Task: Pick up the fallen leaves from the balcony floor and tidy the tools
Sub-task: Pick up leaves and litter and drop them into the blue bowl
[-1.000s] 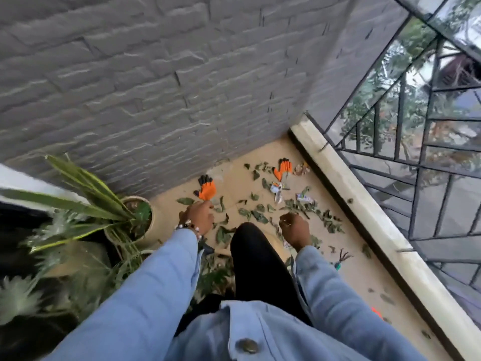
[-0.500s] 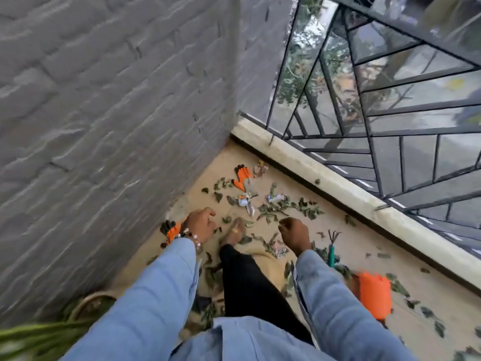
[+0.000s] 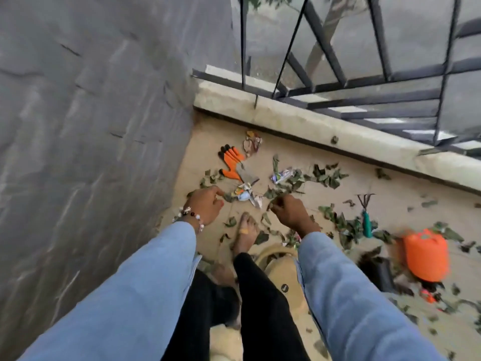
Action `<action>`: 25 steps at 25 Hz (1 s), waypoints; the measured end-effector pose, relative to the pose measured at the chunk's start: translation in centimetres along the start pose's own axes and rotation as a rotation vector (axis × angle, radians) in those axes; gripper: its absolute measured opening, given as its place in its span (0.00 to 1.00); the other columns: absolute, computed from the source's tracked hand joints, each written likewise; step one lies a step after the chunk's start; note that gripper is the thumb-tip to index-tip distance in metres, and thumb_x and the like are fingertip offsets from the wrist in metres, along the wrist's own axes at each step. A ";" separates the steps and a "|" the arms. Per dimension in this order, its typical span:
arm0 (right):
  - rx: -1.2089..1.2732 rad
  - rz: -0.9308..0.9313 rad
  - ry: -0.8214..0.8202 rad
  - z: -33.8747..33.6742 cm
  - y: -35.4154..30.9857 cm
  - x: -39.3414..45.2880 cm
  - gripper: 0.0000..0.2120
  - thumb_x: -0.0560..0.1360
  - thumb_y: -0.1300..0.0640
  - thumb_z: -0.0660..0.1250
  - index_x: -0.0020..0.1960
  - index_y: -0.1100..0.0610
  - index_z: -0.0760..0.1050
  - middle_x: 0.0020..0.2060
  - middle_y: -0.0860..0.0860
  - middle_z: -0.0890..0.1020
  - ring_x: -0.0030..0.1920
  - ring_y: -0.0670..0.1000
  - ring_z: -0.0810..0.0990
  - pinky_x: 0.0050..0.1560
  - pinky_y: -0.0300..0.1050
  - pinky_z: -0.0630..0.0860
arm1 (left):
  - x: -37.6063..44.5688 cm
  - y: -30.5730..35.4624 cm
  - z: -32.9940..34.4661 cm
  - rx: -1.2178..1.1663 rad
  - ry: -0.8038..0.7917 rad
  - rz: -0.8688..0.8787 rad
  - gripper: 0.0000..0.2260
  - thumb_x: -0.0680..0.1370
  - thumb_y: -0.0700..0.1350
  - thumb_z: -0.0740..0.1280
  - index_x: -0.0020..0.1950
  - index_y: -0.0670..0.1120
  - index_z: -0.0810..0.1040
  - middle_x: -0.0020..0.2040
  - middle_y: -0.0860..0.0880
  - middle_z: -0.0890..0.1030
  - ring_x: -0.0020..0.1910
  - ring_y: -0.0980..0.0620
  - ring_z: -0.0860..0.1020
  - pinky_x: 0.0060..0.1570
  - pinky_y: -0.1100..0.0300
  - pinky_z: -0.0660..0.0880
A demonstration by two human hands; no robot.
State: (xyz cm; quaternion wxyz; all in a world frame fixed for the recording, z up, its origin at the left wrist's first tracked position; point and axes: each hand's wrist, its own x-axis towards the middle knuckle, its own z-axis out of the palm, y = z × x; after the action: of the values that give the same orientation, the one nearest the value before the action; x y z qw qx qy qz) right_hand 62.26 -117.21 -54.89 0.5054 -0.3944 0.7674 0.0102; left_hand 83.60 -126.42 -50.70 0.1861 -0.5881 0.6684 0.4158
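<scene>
Green fallen leaves point(image 3: 328, 176) lie scattered over the tan balcony floor point(image 3: 307, 162). My right hand point(image 3: 292, 213) hovers low over them with curled fingers that pinch a few leaves at the fingertips. My left hand point(image 3: 207, 204), with a bead bracelet at the wrist, hangs loosely curled next to the paper scraps point(image 3: 246, 194) and holds nothing that I can see. An orange and black glove point(image 3: 232, 162) lies flat near the wall corner. A small hand rake point(image 3: 366, 217) with a teal handle lies on the floor to the right.
The grey brick wall point(image 3: 91, 152) stands close on the left. A concrete kerb point(image 3: 338, 131) with a metal railing point(image 3: 364, 95) borders the far side. An orange container point(image 3: 426, 259), a black object point(image 3: 382, 273), a beige basket rim point(image 3: 273, 252) and my bare foot point(image 3: 246, 234) are nearby.
The view has swung right, so the potted plants have left the frame. Both hands have moved forward over the litter. The orange glove beside my left hand is out of sight.
</scene>
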 end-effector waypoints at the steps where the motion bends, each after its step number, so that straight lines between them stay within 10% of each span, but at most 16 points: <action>1: 0.010 -0.005 -0.011 1.2 0.4 2.3 0.10 0.77 0.57 0.64 0.52 0.64 0.75 0.51 0.62 0.81 0.53 0.62 0.78 0.48 0.49 0.71 | 2.2 -0.5 0.7 0.026 -0.014 0.008 0.13 0.78 0.43 0.65 0.62 0.46 0.78 0.53 0.44 0.83 0.56 0.43 0.79 0.56 0.53 0.75; 7: -0.058 0.039 -0.154 15.4 6.3 18.6 0.17 0.76 0.54 0.64 0.64 0.56 0.72 0.64 0.60 0.72 0.65 0.60 0.70 0.60 0.47 0.68 | 17.6 -7.6 10.1 0.094 -0.119 0.013 0.10 0.79 0.44 0.64 0.58 0.47 0.79 0.53 0.44 0.83 0.53 0.45 0.79 0.51 0.59 0.74; 12: -0.211 0.180 -0.188 22.7 8.9 27.6 0.19 0.78 0.54 0.61 0.69 0.48 0.68 0.77 0.54 0.48 0.76 0.61 0.44 0.70 0.65 0.54 | 26.2 -11.9 15.3 0.142 -0.164 0.039 0.15 0.76 0.43 0.68 0.63 0.46 0.77 0.55 0.45 0.82 0.56 0.45 0.79 0.56 0.57 0.74; 16: -0.170 0.188 0.115 23.7 7.3 28.9 0.11 0.76 0.57 0.61 0.57 0.57 0.76 0.59 0.54 0.75 0.64 0.58 0.69 0.62 0.61 0.65 | 28.9 -11.9 16.8 0.128 -0.253 0.081 0.35 0.69 0.43 0.76 0.74 0.46 0.66 0.68 0.45 0.73 0.66 0.47 0.72 0.61 0.63 0.66; 19: 0.378 -0.103 0.216 20.8 4.5 27.1 0.05 0.70 0.60 0.68 0.42 0.59 0.82 0.41 0.50 0.83 0.45 0.50 0.81 0.46 0.46 0.75 | 29.4 -10.2 16.4 0.042 -0.368 0.190 0.48 0.62 0.43 0.81 0.77 0.50 0.60 0.72 0.47 0.67 0.69 0.49 0.67 0.63 0.62 0.66; 22: 0.870 -0.285 -0.083 15.1 1.6 27.0 0.04 0.74 0.65 0.68 0.44 0.59 0.82 0.37 0.48 0.83 0.37 0.41 0.80 0.41 0.36 0.74 | 30.1 -8.1 15.1 -0.208 -0.283 0.175 0.27 0.67 0.37 0.77 0.64 0.45 0.75 0.55 0.46 0.80 0.54 0.49 0.77 0.44 0.65 0.71; 25: 0.758 -0.027 0.413 11.9 1.3 32.7 0.04 0.76 0.60 0.67 0.48 0.58 0.80 0.43 0.57 0.83 0.47 0.51 0.81 0.49 0.48 0.77 | 32.1 -7.0 13.2 -0.292 0.079 0.038 0.10 0.72 0.36 0.70 0.52 0.45 0.81 0.48 0.44 0.83 0.49 0.44 0.80 0.42 0.62 0.70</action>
State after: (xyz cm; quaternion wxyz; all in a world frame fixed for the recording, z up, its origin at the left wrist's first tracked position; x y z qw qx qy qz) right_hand 64.76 -130.80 -86.86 0.4506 -0.1844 0.7967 -0.3580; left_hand 79.37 -136.22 -84.50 0.0641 -0.6120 0.6188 0.4883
